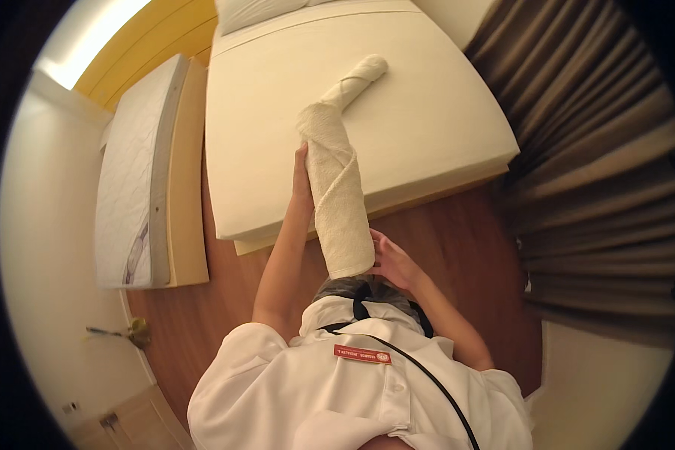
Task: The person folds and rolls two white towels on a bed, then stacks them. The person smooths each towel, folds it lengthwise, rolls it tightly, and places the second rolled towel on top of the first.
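Observation:
A large cream terry towel, rolled into a thick cylinder (342, 197), is held up in front of me, its near end over the floor and its far end over the bed. My left hand (302, 171) grips its left side, with the thumb showing and the fingers hidden behind it. At the lower right end of the roll is my right hand (395, 261), its fingertips reaching behind the towel. Beyond the large roll, a slimmer rolled towel (363, 79) lies slanted on the bed; the large roll hides its near end.
The bed (427, 112) has a white sheet and a pillow (253, 12) at its head. Left of it, a second bed has a bare quilted mattress (138, 185). Brown curtains (596, 169) hang at right. A door handle (138, 333) juts out at left above the wooden floor (202, 320).

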`<state>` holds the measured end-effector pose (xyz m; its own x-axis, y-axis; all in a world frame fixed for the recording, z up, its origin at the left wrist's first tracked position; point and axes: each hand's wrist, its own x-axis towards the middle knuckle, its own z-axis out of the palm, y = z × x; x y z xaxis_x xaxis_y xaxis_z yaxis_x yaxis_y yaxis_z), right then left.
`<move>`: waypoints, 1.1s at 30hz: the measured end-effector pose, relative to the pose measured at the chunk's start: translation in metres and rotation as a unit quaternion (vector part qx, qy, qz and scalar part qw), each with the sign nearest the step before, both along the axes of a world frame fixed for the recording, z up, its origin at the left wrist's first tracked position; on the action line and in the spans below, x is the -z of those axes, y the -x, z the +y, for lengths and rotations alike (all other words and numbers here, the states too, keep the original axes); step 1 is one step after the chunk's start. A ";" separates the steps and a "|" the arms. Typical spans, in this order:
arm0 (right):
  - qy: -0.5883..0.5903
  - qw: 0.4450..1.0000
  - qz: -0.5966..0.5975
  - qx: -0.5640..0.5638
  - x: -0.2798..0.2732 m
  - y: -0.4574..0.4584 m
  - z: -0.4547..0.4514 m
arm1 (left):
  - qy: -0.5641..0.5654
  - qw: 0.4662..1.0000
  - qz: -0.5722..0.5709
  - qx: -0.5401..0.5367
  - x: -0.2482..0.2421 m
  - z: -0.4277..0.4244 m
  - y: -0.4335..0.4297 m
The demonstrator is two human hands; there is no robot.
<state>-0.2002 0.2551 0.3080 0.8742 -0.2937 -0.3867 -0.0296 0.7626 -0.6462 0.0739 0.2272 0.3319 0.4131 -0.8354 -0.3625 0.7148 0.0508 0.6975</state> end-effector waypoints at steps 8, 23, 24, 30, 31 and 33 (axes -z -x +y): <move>0.018 0.996 0.023 -0.081 0.052 -0.080 -0.085 | 0.074 0.991 0.029 -0.107 0.070 -0.039 -0.073; 0.094 0.985 0.139 0.046 0.020 -0.108 -0.296 | 0.019 0.998 0.024 -0.059 0.074 -0.133 -0.180; 0.096 0.982 0.147 0.073 0.022 -0.111 -0.303 | 0.017 0.998 0.040 -0.053 0.079 -0.134 -0.183; 0.002 0.969 0.163 0.187 0.064 -0.121 -0.346 | -0.060 0.994 -0.021 -0.084 0.087 -0.153 -0.173; -0.018 0.969 0.155 0.192 0.069 -0.118 -0.362 | -0.025 0.996 -0.018 -0.083 0.073 -0.162 -0.164; -0.063 0.967 0.137 0.204 0.092 -0.108 -0.393 | 0.042 0.996 -0.017 -0.079 0.042 -0.174 -0.138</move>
<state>-0.0920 -0.1378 0.2160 0.5544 -0.5284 -0.6430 0.1341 0.8192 -0.5576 0.2120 0.0532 0.2900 0.5533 -0.7853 -0.2779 0.6689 0.2200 0.7101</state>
